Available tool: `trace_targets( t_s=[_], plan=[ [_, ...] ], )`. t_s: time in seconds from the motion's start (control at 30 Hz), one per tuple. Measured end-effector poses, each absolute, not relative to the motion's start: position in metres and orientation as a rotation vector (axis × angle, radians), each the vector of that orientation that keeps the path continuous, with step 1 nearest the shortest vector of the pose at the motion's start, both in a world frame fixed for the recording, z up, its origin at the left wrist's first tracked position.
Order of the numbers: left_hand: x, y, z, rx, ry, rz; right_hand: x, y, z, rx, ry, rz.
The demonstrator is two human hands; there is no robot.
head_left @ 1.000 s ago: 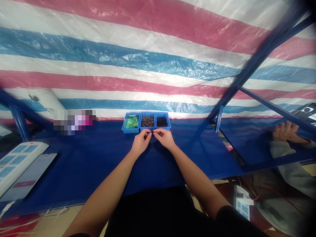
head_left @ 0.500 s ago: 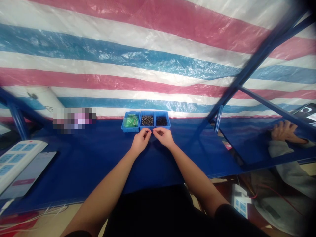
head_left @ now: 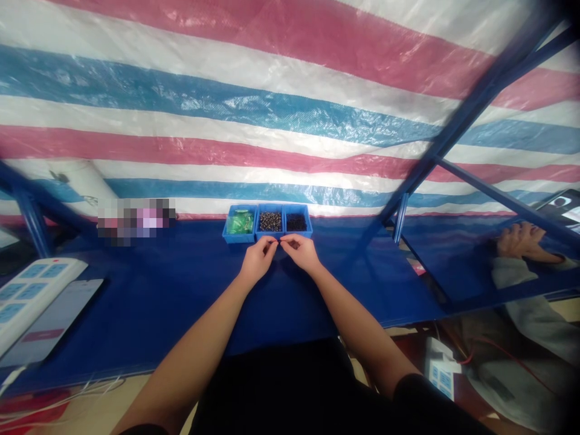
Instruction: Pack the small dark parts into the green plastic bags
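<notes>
- Little has moved in the last half second: our hands hold their place, and only a co-worker's hand (head_left: 516,240) at far right shifts slightly.
- Our left hand (head_left: 258,258) and right hand (head_left: 301,252) meet at mid-bench, forearms angled inward, each closed in a thumb-and-finger pinch, with the fingertips (head_left: 270,241) of one nearly touching the other's. Anything held between them is too small to tell.
- Any such piece would sit just in front of three blue plastic trays standing side by side, their left tray (head_left: 230,233) holding green packets (head_left: 240,222), the middle tray (head_left: 269,237) dark beads (head_left: 270,221) and the right tray (head_left: 309,223) finer black bits (head_left: 296,222). Bunched so close, they appear set for short reaches.
- A blue-covered bench (head_left: 181,290) carries them, with a power strip (head_left: 27,296) and a phone (head_left: 58,320) off to the left, probably out of the hands' way, and a pixelated object (head_left: 136,222) beyond.
- A striped tarp (head_left: 226,109) hangs behind, crossed by a blue steel frame (head_left: 471,115).
</notes>
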State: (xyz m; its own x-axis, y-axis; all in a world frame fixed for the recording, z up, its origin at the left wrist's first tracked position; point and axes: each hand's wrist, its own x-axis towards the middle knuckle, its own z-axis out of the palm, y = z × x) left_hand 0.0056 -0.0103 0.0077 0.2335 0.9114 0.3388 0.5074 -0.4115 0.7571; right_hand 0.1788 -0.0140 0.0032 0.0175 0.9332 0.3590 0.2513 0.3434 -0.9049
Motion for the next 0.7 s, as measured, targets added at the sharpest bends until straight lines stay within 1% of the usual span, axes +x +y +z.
trace_targets(
  t_s=[0.7],
  plan=[
    [0.0053,-0.0108,0.0078,2.022,1.308,1.078,0.1773,-0.0168,0.0073,-1.159,-1.519,0.714]
  ],
)
